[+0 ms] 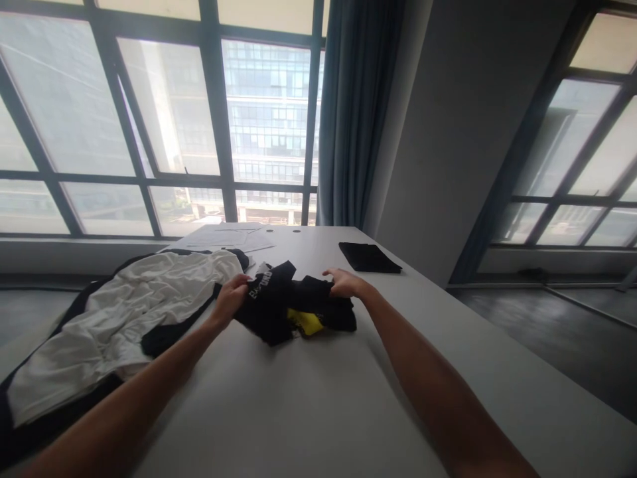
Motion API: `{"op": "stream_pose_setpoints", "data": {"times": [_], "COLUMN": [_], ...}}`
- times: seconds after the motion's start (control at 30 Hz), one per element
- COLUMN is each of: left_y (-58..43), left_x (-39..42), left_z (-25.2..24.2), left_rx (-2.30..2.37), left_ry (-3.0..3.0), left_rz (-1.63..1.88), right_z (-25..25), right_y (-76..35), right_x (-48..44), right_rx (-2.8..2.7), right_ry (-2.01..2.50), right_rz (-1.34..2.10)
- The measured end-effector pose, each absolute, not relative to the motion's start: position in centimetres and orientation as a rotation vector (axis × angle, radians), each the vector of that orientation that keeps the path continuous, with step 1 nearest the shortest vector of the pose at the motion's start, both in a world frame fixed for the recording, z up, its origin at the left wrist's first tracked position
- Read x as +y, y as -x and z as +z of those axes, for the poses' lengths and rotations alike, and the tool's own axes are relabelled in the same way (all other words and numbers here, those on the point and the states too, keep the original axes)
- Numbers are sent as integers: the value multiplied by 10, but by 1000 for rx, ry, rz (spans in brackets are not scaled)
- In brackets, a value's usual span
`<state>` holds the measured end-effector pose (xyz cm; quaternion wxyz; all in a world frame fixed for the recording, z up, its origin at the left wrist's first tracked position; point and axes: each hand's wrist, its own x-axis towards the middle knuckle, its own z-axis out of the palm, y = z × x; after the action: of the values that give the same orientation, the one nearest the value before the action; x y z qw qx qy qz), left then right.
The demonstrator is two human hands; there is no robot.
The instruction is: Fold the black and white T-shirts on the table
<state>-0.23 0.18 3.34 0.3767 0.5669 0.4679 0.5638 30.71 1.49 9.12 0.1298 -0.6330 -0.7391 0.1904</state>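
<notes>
My left hand [233, 297] is closed on the left side of a crumpled black garment [271, 307], next to its white lettering. On the garment's upper right part, my right hand [344, 283] grips the cloth between thumb and fingers. The garment is bunched up over the table, and its exact cut cannot be made out. A yellow patch [306, 322] shows at its lower middle. Close to my left forearm lies a loose heap of white clothing [134, 305] with black cloth under and around it.
The white table [298, 411] narrows away toward the window. A flat, folded black cloth [369, 257] lies near its right edge. Papers [223, 237] are spread at the far left. Behind stand a blue curtain [355, 119] and a grey pillar [448, 133].
</notes>
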Motion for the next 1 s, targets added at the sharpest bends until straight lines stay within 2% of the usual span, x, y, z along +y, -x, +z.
{"op": "stream_pose_setpoints", "data": {"times": [0.07, 0.17, 0.27, 0.43, 0.53, 0.63, 0.83, 0.9, 1.0], "left_y": [33, 63, 62, 1, -39, -58, -44, -40, -37], "left_x": [4, -1, -8, -14, -22, -27, -19, -20, -28], "left_z": [33, 35, 45, 75, 84, 91, 132, 148, 167], "left_rx": [1211, 1103, 1027, 1090, 935, 902, 1307, 1323, 1267], "left_ry": [-1699, -1980, -1952, -1976, -2069, -2196, -2289, -2175, -2083], "left_rz": [1259, 797, 584, 920, 911, 894, 1395, 1595, 1736], "right_z": [92, 95, 102, 124, 135, 141, 143, 145, 147], "right_y": [-318, -326, -322, -293, -281, -286, -317, -321, -321], "right_x": [19, 22, 19, -8, -24, -27, -20, -22, -26], "right_rx": [-2012, -1803, -1748, -1988, -2020, -1884, -1837, -1959, -2177], "right_ry": [1894, 1810, 1533, 786, 540, 588, 1028, 1126, 1175], "right_rz": [300, 38, 118, 827, 947, 836, 541, 574, 806]}}
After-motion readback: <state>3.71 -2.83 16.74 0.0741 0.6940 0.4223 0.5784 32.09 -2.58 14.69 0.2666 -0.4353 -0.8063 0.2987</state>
